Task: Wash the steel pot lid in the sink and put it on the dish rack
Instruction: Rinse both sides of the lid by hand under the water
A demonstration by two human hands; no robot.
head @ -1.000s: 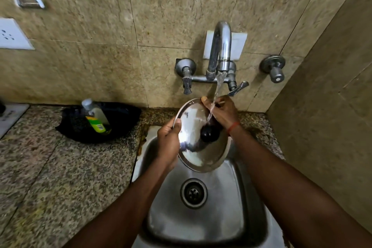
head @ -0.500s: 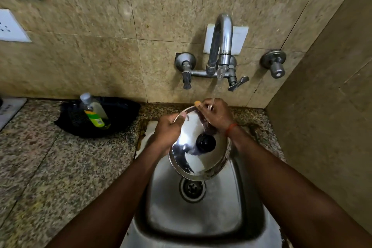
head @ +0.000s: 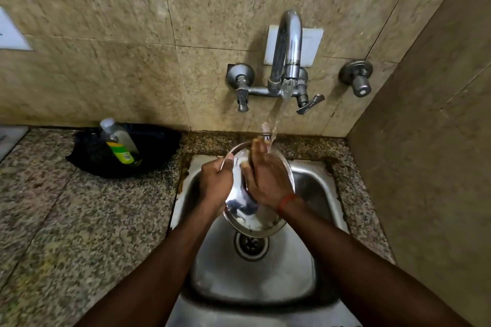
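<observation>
The round steel pot lid (head: pixel 249 218) is held tilted over the steel sink (head: pixel 305 188), under the stream from the wall tap (head: pixel 288 61). My left hand (head: pixel 215 180) grips the lid's left rim. My right hand (head: pixel 265 180) lies flat across the lid's face, fingers pointing up into the water, and hides the black knob. Water runs onto the lid's upper edge. No dish rack is in view.
A black pan (head: pixel 148 151) with a clear bottle of green liquid (head: pixel 119 143) leaning in it sits on the granite counter (head: pixel 79 220) left of the sink. The drain (head: pixel 251 244) is below the lid. A tiled wall closes the right side.
My right hand has moved from the lid's top rim down over its face, covering the knob. The lid has dropped lower toward the sink.
</observation>
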